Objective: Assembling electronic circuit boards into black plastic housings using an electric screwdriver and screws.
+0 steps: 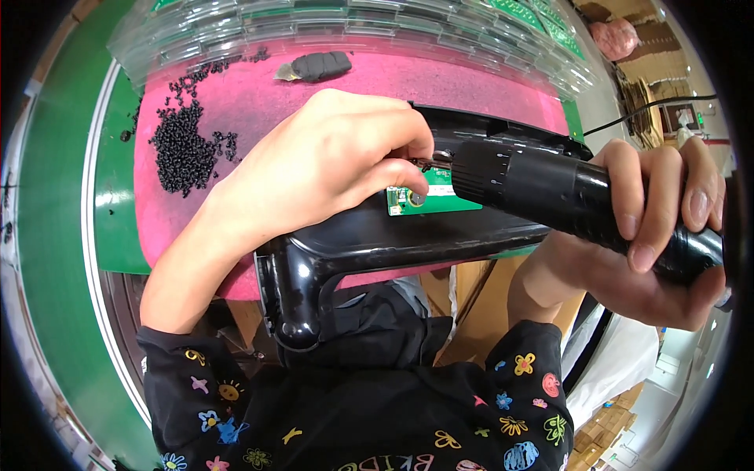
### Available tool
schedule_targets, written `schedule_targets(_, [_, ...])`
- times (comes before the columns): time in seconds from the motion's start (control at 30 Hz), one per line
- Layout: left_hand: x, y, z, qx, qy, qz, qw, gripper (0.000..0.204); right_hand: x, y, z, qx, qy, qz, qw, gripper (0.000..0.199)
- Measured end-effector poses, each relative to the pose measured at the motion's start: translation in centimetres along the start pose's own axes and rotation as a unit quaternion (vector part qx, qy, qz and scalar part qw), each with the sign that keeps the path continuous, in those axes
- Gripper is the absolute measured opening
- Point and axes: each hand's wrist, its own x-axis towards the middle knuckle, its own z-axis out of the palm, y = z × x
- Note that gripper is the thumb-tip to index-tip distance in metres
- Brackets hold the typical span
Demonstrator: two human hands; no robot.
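Pink mat point(259, 102) on green bench point(55, 235); clear plastic trays point(353, 23) behind; cardboard boxes point(609, 428) on floor.

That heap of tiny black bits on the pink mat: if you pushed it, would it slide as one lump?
Probably not. The black bits lie loose, with strays scattered around the heap, so a push would likely spread them. The pink mat looks soft, which may slow rolling. Each bit seems light.
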Motion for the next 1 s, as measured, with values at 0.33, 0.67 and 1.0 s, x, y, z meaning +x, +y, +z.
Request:
schedule_targets(0.33, [-0.5, -1.1, 0.2, 0.088, -0.038, -0.076, 0.992, 0.012, -0.2, 3.0, -2.4, -0.077, -0.147, 0.053, 0.985, 0.040])
schedule_targets(0.67, [-0.8, -1.1, 0.3, 0.121, -0.041, -0.074, 0.989, 0.014, -0.9, 4.4, -2.5, -0.079, -0.114, 0.074, 0.988, 0.038])
schedule_targets(1.0, [-0.8, -0.9, 0.3, 0.125, -0.054, -0.091, 0.987, 0.016, -0.9, 4.7, -2.3, -0.105, -0.094, 0.073, 0.987, 0.038])
